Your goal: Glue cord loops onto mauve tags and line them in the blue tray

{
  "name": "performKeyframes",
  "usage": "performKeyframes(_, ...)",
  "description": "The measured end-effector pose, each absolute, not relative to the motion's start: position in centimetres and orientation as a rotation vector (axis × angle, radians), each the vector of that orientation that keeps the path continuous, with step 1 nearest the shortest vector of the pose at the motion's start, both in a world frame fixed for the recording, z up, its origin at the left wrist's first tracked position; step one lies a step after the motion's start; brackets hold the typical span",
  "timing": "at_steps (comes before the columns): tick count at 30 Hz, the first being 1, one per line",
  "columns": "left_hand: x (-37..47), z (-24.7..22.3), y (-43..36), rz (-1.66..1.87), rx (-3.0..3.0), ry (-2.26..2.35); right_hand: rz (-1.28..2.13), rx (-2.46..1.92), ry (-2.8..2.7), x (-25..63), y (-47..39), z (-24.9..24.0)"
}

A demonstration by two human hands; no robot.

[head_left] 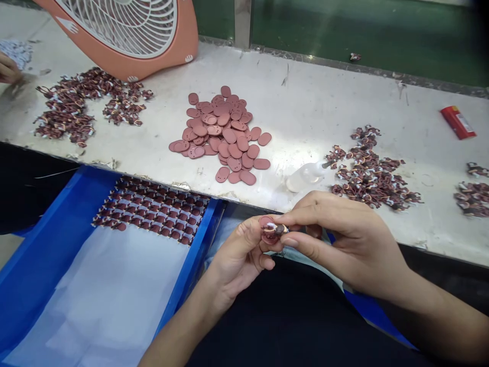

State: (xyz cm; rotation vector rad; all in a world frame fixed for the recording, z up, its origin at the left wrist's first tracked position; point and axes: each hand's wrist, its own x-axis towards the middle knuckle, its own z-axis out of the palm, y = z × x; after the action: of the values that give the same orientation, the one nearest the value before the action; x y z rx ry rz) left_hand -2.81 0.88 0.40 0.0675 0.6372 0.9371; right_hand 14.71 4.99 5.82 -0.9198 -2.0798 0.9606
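Observation:
My left hand pinches a reddish-brown oval base near the table's front edge. A small brown and white figure lies against that base, held between the thumb and index finger of my right hand. Beyond my hands, a pile of oval bases is on the table. Small figures form a heap behind my right hand, and a clear bottle with a dark tip lies beside them. At the lower left, rows of figures on bases rest on white sheets in a blue tray.
An orange fan stands at the back left, near more figures. A red lighter and another small heap are at the right. Another person's hand shows at the far left. Behind the table runs a green surface.

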Motion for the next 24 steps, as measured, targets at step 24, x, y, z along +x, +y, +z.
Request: performKeyframes(24, -2.69, 0.74, 0.43, 0.972, -0.025, 0.649, 1.026, -0.849, -2.061, 14.29, 5.60, 5.90)
